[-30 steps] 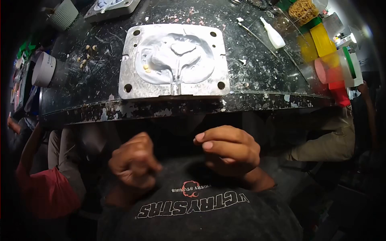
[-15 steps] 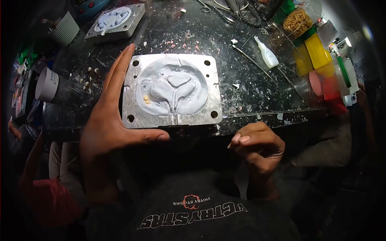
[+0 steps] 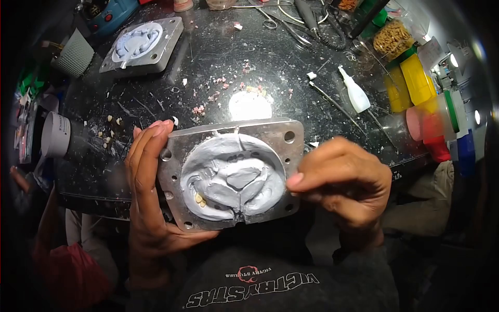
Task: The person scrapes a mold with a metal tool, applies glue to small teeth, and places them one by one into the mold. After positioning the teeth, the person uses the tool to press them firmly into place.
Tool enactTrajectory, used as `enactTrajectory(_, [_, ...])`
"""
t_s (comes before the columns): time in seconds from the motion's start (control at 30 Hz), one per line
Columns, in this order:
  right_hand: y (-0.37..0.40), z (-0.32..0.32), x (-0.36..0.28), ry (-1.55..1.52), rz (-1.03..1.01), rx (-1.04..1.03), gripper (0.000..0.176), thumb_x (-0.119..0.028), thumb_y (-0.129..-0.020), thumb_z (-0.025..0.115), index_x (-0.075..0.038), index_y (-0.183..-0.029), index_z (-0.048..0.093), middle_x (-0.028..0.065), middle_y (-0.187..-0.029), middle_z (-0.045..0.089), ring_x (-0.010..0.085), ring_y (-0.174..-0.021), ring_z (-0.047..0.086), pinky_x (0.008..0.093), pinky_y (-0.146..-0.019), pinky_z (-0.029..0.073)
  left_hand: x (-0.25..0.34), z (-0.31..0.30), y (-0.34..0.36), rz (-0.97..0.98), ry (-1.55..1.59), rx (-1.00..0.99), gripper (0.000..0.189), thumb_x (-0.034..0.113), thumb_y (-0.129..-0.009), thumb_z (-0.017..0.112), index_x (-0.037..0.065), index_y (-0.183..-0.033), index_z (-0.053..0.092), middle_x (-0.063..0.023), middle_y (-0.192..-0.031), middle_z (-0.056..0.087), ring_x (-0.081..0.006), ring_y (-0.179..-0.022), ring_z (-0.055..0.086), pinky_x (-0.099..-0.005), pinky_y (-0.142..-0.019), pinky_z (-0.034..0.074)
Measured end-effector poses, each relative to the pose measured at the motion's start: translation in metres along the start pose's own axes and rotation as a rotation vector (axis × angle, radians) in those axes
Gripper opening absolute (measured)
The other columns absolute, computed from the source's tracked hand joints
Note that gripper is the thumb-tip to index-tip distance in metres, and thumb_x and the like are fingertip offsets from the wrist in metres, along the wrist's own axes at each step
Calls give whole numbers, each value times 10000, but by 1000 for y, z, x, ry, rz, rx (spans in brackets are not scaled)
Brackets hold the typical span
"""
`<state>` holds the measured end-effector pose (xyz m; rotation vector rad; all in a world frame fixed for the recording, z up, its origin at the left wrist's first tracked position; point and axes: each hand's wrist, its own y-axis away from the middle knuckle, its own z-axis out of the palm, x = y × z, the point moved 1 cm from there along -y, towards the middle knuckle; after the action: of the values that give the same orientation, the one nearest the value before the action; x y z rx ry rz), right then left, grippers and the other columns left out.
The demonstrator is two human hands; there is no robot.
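Note:
A metal denture flask half (image 3: 174, 140) is tilted up off the bench's front edge, its far edge raised. Grey-white plaster (image 3: 228, 148) fills it, with a horseshoe-shaped hollow. A few small yellowish denture teeth (image 3: 200, 199) sit in the hollow on the left side. My left hand (image 3: 150, 182) grips the flask half by its left edge, fingers behind and thumb along the near edge. Close by the right edge, my right hand (image 3: 345, 182) has its fingers bent together in a pinch. Whatever its fingertips hold, if anything, is hidden.
Another plaster-filled flask half (image 3: 169, 44) rests at back left. Loose teeth (image 3: 108, 136) lie near a white cup (image 3: 55, 134). A white dropper bottle (image 3: 356, 93) and thin metal tools (image 3: 338, 106) are at right. Pink and white scraps (image 3: 218, 86) litter the dark bench (image 3: 202, 57).
The flask half has come nearer to me and tilted, its far edge lifting. My right hand has moved up to its right edge. The view has shifted slightly.

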<state>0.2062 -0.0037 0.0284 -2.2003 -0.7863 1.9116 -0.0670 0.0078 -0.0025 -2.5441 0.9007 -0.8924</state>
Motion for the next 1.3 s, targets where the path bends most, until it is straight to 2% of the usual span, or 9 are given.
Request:
enactTrajectory(0.1, [-19, 14, 1, 171, -80, 15, 197, 37, -799, 760, 28, -996, 765, 141, -881, 744, 229, -824, 730, 307, -738, 574, -1, 3, 2, -28, 62, 46, 1303, 402, -527, 965, -34, -1545, 277, -218, -1526, 415, -352, -1474, 344, -504, -1266, 128])
enactTrajectory(0.23, [-36, 13, 1, 464, -189, -85, 226, 62, -783, 758, 12, -1003, 771, 121, -908, 765, 213, -827, 734, 312, -749, 572, -6, 6, 1, -63, 141, 41, 1293, 280, -535, 971, -40, -1555, 244, -205, -1563, 363, -330, -1464, 364, -480, -1251, 226])
enactTrajectory(0.3, [-38, 13, 3, 458, -153, -109, 243, 113, -780, 717, 33, -1006, 758, 127, -928, 761, 220, -865, 737, 315, -774, 579, -3, 11, 6, -136, 289, 35, 1276, 150, -578, 958, -29, -1576, 183, -190, -1605, 285, -297, -1456, 379, -435, -1216, 333])
enactTrajectory(0.43, [-41, 7, 10, 352, -164, -33, 302, 154, -783, 692, 68, -1072, 692, 145, -1028, 724, 208, -939, 731, 287, -801, 598, -9, 3, 5, -125, 298, -79, 1287, 168, -614, 961, -17, -1586, 138, -182, -1623, 236, -294, -1451, 383, -429, -1210, 341])
enactTrajectory(0.6, [-37, -6, 29, 271, -191, 60, 293, 136, -792, 706, 58, -1072, 662, 133, -1008, 708, 207, -942, 730, 294, -809, 603, -13, 9, 5, -66, 375, -5, 1273, 183, -591, 963, -18, -1578, 185, -184, -1595, 292, -295, -1441, 396, -427, -1198, 359])
enactTrajectory(0.67, [-39, -8, 36, 15, -226, 61, 281, 132, -793, 729, 56, -1057, 668, 130, -1008, 708, 205, -937, 731, 292, -814, 602, -12, 9, 4, -75, 359, -4, 1263, 171, -584, 957, -19, -1575, 197, -183, -1590, 302, -294, -1439, 400, -425, -1198, 357])
enactTrajectory(0.83, [-40, 8, 15, 289, -215, -10, 295, 134, -775, 771, 28, -1037, 688, 108, -989, 715, 188, -925, 728, 286, -796, 585, -12, 7, 5, -81, 305, 1, 1254, 149, -548, 943, -25, -1566, 232, -177, -1578, 328, -289, -1432, 409, -416, -1200, 352])
enactTrajectory(1.17, [-44, 28, 11, 407, -200, -38, 306, 111, -730, 818, -5, -992, 709, 65, -936, 719, 159, -895, 713, 292, -783, 559, -15, 4, 1, 63, 122, 71, 1186, 337, -530, 950, -47, -1497, 380, -195, -1512, 422, -327, -1425, 417, -438, -1185, 345])
enactTrajectory(1.3, [-48, 31, 6, 651, -298, -4, 298, 98, -733, 822, -7, -984, 700, 60, -917, 714, 162, -868, 716, 286, -790, 560, -13, 0, 0, 104, 33, 73, 1183, 386, -526, 951, -44, -1480, 399, -200, -1494, 460, -363, -1421, 419, -462, -1199, 323])
